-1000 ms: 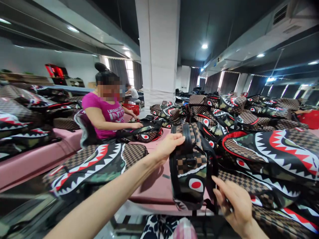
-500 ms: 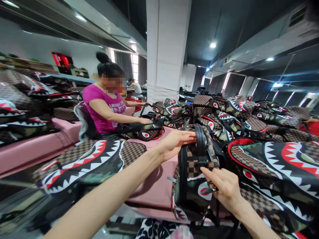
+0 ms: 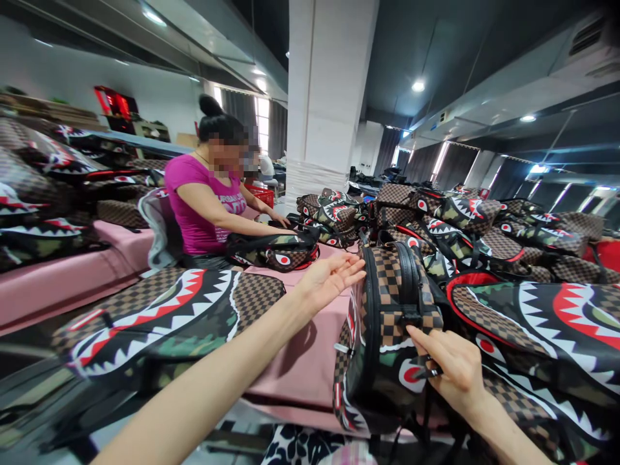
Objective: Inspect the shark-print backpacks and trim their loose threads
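Note:
A backpack (image 3: 387,336) with brown check, camouflage and a red-and-white eye stands on the pink table (image 3: 290,361) before me. Its black zipper edge runs over the top, with a black carry handle (image 3: 408,274) alongside. My left hand (image 3: 332,278) is palm up, fingers stretched out, the tips at the bag's upper left edge. On the right side, my right hand (image 3: 453,368) is closed around a small dark tool (image 3: 429,371) with a shiny spot, beside the eye. Its index finger points at the checked panel below the handle. The tool's kind is mostly hidden by the fingers.
Another shark-mouth backpack (image 3: 165,316) lies flat at left, and more bags (image 3: 557,329) are stacked close at right. Across the table a person in a magenta shirt (image 3: 203,200) handles a bag (image 3: 278,248). A white pillar (image 3: 329,97) rises behind piled bags.
My left hand has come off the handle and moved slightly left, turning palm up. The bag sits a little further right in view, with my right hand alongside. The co-worker's arms have shifted.

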The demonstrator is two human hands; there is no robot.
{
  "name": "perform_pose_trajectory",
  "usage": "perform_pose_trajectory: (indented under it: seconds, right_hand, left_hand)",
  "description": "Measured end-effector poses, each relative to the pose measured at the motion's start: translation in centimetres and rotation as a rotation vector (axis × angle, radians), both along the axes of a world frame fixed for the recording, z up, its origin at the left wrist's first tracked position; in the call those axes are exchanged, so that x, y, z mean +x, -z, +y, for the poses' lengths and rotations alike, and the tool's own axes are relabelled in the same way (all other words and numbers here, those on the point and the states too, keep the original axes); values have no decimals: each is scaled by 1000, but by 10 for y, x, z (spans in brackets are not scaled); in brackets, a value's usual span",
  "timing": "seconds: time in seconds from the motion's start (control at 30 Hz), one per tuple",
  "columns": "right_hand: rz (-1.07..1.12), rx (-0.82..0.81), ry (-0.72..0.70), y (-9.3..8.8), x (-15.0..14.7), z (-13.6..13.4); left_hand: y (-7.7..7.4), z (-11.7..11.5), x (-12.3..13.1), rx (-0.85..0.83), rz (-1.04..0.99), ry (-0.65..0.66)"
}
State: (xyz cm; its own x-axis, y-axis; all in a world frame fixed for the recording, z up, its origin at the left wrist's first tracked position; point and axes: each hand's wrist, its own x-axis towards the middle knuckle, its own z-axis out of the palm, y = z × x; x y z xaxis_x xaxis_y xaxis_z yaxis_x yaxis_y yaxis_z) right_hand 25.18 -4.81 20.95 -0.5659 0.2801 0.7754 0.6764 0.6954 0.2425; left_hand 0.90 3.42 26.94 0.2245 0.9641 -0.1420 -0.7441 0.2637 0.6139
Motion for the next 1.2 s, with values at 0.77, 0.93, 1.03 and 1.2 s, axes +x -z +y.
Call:
perform_pose_trajectory:
  seconds: [0.77,0.93,1.03,1.2]
  right_hand:
    - [749,-424,168,-7,45,-9]
    - [651,-378,2,17,30,-15]
    - [723,-232,-69,12,31,-17]
    - [540,-137,-253,2,34,-22]
  left_hand:
    - [-55,-4,21,1144,1475,125]
    - [-40,-14,1,1285,1622,-130]
    - [-29,-37,-7,1350,1640,-142]
    - [-14,-70,-25,1284,1589,-283]
